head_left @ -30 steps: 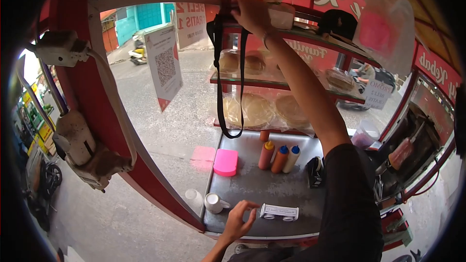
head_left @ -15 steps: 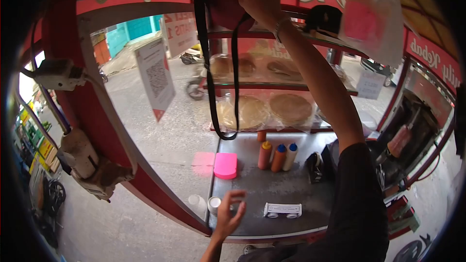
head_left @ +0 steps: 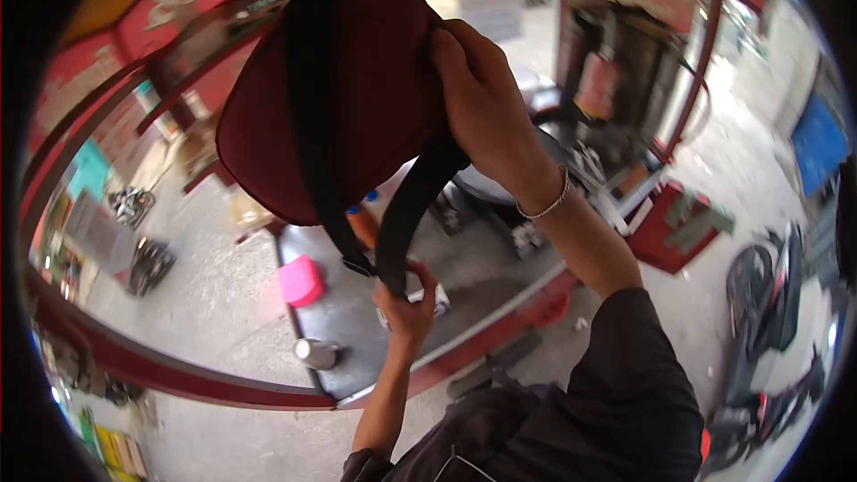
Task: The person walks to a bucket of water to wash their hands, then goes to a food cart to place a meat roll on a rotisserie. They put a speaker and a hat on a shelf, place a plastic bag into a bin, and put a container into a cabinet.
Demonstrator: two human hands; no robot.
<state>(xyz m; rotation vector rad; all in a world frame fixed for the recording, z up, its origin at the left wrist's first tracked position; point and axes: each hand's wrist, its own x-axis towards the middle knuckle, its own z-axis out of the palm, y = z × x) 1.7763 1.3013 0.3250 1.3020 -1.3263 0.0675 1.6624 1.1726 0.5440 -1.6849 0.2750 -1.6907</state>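
Note:
Close in front of me hangs a maroon sling bag (head_left: 384,80) with a wide black strap (head_left: 314,107). My right hand (head_left: 491,103), with a bracelet at the wrist, is closed on the bag's right edge, thumb on the near face. Lower down, my left hand (head_left: 406,308) has its fingers closed around the bottom of the strap's loop. Behind the bag, the sauce bottles (head_left: 364,227) on the metal counter (head_left: 357,366) are mostly hidden. A small white object (head_left: 439,300) on the counter is partly covered by my left hand.
A pink box (head_left: 302,281) and a white cup (head_left: 317,353) stand at the counter's left edge. Skewered meat (head_left: 596,85) hangs in a grill at the back right. A red box (head_left: 674,230) and a parked motorbike (head_left: 763,295) are to the right.
My right hand has brought the bag down from the upper shelf, closer to me. My left hand, empty before, now grips the strap. The view has turned right and tilted.

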